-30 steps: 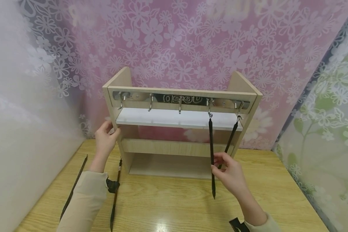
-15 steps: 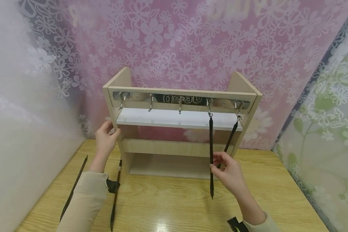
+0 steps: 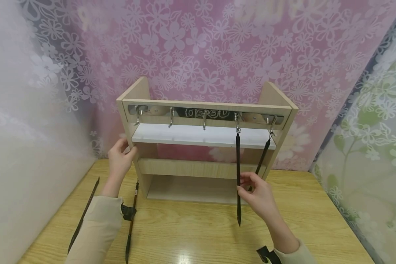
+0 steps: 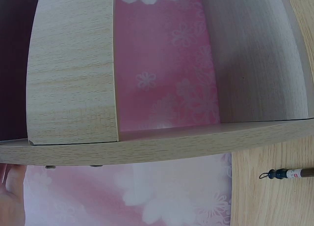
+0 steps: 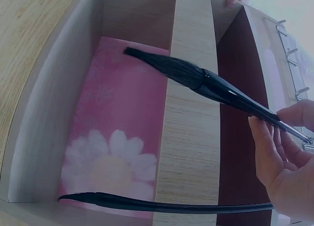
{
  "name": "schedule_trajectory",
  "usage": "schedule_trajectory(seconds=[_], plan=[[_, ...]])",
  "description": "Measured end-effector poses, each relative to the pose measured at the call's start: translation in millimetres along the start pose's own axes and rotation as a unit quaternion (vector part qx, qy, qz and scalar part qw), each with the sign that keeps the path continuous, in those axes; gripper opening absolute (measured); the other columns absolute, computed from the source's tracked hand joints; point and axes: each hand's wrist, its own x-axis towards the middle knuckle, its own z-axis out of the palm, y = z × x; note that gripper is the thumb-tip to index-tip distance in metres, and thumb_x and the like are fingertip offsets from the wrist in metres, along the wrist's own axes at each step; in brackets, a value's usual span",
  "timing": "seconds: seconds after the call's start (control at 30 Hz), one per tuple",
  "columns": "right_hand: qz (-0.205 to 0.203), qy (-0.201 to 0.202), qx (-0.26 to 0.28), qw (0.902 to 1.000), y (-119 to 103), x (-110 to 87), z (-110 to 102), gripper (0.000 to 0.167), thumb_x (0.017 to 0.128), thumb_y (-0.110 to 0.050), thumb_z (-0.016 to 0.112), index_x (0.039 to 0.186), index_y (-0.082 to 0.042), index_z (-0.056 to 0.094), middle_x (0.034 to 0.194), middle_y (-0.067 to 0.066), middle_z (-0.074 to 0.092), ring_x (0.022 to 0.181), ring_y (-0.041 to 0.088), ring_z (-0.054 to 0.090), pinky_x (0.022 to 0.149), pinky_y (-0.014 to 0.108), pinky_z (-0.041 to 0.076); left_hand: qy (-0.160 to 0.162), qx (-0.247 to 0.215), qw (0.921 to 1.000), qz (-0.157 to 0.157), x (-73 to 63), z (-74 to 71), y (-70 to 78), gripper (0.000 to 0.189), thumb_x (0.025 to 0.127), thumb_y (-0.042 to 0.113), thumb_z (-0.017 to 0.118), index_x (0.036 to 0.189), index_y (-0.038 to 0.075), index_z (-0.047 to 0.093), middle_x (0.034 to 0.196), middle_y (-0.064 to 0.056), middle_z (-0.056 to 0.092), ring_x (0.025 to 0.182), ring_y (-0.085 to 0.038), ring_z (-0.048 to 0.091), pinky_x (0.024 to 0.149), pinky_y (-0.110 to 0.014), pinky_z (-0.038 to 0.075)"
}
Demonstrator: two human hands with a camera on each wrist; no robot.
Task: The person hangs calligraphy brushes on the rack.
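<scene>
A black calligraphy brush (image 3: 238, 157) hangs tip-down by its loop at the fourth hook of a pale wooden rack (image 3: 198, 168). My right hand (image 3: 259, 192) pinches its handle between thumb and fingers; in the right wrist view the dark bristles (image 5: 169, 70) point away from the hand. Behind it, a second brush (image 3: 263, 157) hangs slanted from the rightmost hook, its lower part hidden by the right hand. At the rack's left side panel, my left hand (image 3: 119, 157) holds the edge with thumb and fingers. Only a sliver of that hand shows in the left wrist view.
Two more brushes lie on the wooden table (image 3: 184, 234), one far left (image 3: 84, 214) and one beside the left sleeve (image 3: 131, 227). Three hooks on the metal strip (image 3: 188, 112) bear nothing. A white shelf (image 3: 184, 134) sits below; floral curtains surround the table.
The right hand and the brush it holds have drifted slightly left, the lower tip most. The loop stays at the fourth hook. The left hand has not moved.
</scene>
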Motion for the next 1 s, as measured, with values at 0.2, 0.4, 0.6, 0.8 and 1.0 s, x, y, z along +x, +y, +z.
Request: schedule_trajectory(seconds=[0.2,0.4,0.6,0.8,1.0], plan=[[0.008,-0.005,-0.007,0.9999,5,4.3,2,0.027,0.075,0.003,0.064,0.101,0.001,0.058,0.085,0.007,0.058,0.076,0.017,0.055,0.057,0.022,0.047,0.000,-0.003,1.0000,-0.002,0.4,0.0,-1.3,0.028,0.077,-0.005,0.058,0.105,-0.007,0.056,0.103,-0.020,0.058,0.106,-0.027,0.051,0.086,-0.037,0.045],[0.022,-0.011,-0.020,0.9995,11,11.2,7,0.026,0.074,0.004,0.064,0.098,0.001,0.058,0.084,0.007,0.058,0.077,0.018,0.055,0.063,0.025,0.048,0.002,-0.003,1.0000,0.001,0.2,0.3,-2.2,0.026,0.077,-0.005,0.058,0.104,-0.006,0.057,0.102,-0.019,0.058,0.106,-0.026,0.051,0.086,-0.039,0.045],[0.028,0.001,-0.016,0.9995,17,20.1,13,0.020,0.073,0.003,0.065,0.091,0.001,0.059,0.081,0.007,0.060,0.077,0.020,0.057,0.064,0.025,0.048,0.003,-0.004,1.0000,0.004,0.6,0.4,-1.8,0.026,0.077,-0.005,0.058,0.104,-0.007,0.057,0.102,-0.020,0.058,0.106,-0.027,0.052,0.086,-0.038,0.045],[0.046,0.007,-0.002,0.9989,22,29.0,20,0.019,0.074,0.002,0.065,0.092,0.003,0.058,0.085,0.011,0.060,0.081,0.023,0.057,0.067,0.027,0.050,0.002,-0.003,1.0000,0.008,1.0,0.6,-3.0,0.026,0.078,-0.004,0.058,0.103,-0.008,0.056,0.102,-0.021,0.058,0.106,-0.027,0.052,0.086,-0.039,0.045],[0.047,0.035,0.046,0.9972,28,37.1,29,0.019,0.074,0.005,0.064,0.092,0.007,0.057,0.089,0.017,0.059,0.083,0.027,0.058,0.069,0.024,0.052,0.002,0.000,1.0000,0.008,0.1,0.1,-3.2,0.026,0.078,-0.004,0.058,0.103,-0.006,0.057,0.101,-0.019,0.058,0.106,-0.026,0.052,0.085,-0.039,0.046]])
